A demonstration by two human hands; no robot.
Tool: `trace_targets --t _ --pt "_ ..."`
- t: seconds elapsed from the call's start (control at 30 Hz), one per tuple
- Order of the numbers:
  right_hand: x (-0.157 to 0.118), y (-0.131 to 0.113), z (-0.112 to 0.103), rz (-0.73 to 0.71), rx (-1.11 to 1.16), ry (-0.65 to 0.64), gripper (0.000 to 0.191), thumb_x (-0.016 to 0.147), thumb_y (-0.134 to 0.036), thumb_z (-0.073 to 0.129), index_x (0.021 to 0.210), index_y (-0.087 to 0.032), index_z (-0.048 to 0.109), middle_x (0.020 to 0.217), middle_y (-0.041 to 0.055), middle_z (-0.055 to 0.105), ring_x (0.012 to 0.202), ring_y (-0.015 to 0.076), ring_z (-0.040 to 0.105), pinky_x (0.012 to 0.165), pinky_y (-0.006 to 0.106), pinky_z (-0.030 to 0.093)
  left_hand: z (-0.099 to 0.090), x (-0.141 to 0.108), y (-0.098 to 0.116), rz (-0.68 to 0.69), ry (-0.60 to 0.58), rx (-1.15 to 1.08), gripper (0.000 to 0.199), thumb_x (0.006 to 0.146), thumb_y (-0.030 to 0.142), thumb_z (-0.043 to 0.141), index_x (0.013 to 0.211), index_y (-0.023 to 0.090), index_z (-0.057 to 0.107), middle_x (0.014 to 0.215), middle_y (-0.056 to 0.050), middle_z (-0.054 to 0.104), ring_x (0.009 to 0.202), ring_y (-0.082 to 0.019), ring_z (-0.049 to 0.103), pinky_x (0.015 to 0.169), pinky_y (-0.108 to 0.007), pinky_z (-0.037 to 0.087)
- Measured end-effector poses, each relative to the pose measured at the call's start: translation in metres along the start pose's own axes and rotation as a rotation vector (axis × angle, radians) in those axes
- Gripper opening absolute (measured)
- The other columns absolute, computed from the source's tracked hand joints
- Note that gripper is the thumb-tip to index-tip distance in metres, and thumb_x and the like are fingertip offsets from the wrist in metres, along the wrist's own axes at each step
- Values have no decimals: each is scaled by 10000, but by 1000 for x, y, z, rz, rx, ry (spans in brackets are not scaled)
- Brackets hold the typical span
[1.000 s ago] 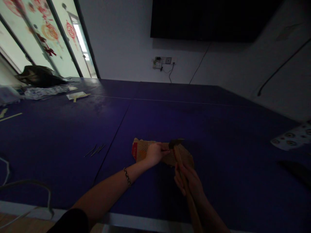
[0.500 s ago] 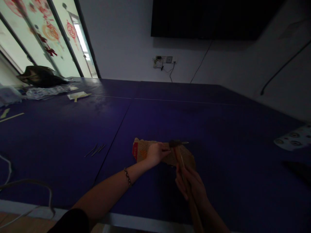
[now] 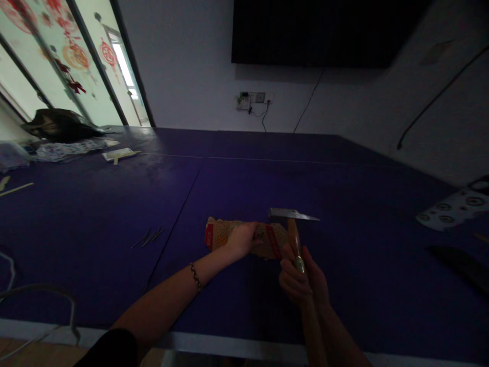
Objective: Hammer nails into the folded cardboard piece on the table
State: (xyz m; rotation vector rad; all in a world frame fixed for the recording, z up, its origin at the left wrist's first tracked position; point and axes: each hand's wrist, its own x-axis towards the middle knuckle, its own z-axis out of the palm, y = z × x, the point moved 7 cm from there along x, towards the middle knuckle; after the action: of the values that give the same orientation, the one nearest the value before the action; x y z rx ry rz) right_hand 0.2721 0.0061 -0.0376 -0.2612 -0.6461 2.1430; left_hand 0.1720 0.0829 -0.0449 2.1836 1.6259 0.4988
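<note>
A flat brown cardboard piece (image 3: 220,235) with red printed bands lies on the purple table. My left hand (image 3: 242,239) rests on its middle, thumb and fingers close together; whatever they pinch is too small to make out. Wrapped round the wooden handle of a hammer (image 3: 293,235) is my right hand (image 3: 301,278). The metal hammer head (image 3: 290,213) is raised at the cardboard's right end, its thin end pointing right. Several thin nails or rods (image 3: 148,237) lie to the left of the cardboard.
The purple table (image 3: 237,188) has a seam left of the cardboard. White cables (image 3: 57,290) hang at the near left edge. A perforated white object (image 3: 451,210) and a dark item (image 3: 458,265) lie right; bags (image 3: 61,125) sit far left.
The hammer head has risen off the cardboard, uncovering its right red band, and my right hand has tilted upward with it. My left hand stays on the cardboard. The view has shifted slightly.
</note>
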Motion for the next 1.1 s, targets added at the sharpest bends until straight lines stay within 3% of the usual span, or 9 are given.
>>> trace_targets --t 0.13,0.2,0.3,0.37,0.5,0.67,0.73,0.83,1.1 --pt "4 -7 -3 -94 130 -100 334 835 -463 392 647 -194 454 332 -166 195 180 -25 -43 187 54 118 -10 -5 7 39 8 91 519 699 246 628 1164 139 423 932 -71 616 826 -197 583 691 -250 429" --pt "4 -11 -8 -140 159 -67 295 853 -364 413 619 -186 442 334 -165 208 190 -31 -53 193 40 121 -21 -10 7 59 29 133 578 693 234 634 1205 132 384 982 -79 595 870 -198 571 739 -254 426" --pt "1 -18 -16 -227 191 42 245 843 -261 451 611 -178 450 333 -162 231 216 -30 -60 198 23 100 -43 -25 -5 57 58 194 411 719 248 605 1106 162 497 989 -62 580 884 -189 559 780 -254 415" --pt "-1 -21 -20 -271 220 118 216 826 -223 478 617 -174 460 332 -162 234 230 -31 -60 204 13 89 -62 -42 -24 0 81 228 239 754 237 554 984 180 576 945 -47 586 870 -177 557 776 -249 412" --pt "-3 -21 -22 -287 275 174 202 790 -163 518 595 -170 462 322 -160 262 218 -33 -6 209 2 128 -103 -89 -84 -240 173 243 170 780 192 473 858 179 624 882 -44 606 809 -157 568 720 -222 410" --pt "0 -20 -19 -263 342 25 203 798 -133 500 597 -155 487 318 -129 372 175 -34 147 204 -4 146 -140 -150 -154 -537 338 266 223 773 273 470 842 157 647 843 -52 634 776 -177 583 654 -217 400" --pt "0 -19 -17 -240 363 -38 209 830 -147 459 627 -143 507 323 -121 388 177 -36 171 207 -12 137 -147 -167 -170 -612 404 267 258 780 303 457 852 149 651 831 -55 637 745 -178 586 611 -218 392" --pt "1 -18 -15 -224 346 -89 227 858 -159 420 663 -131 532 321 -128 358 182 -41 129 209 -17 130 -147 -175 -176 -613 429 267 267 787 317 447 876 170 650 850 -46 634 722 -166 586 588 -212 383" --pt "0 -16 -13 -192 229 -133 182 852 -175 447 719 -142 567 321 -148 295 182 -37 30 196 10 156 -137 -167 -174 -610 295 404 249 803 285 426 847 192 653 879 -46 621 736 -170 578 575 -222 369"
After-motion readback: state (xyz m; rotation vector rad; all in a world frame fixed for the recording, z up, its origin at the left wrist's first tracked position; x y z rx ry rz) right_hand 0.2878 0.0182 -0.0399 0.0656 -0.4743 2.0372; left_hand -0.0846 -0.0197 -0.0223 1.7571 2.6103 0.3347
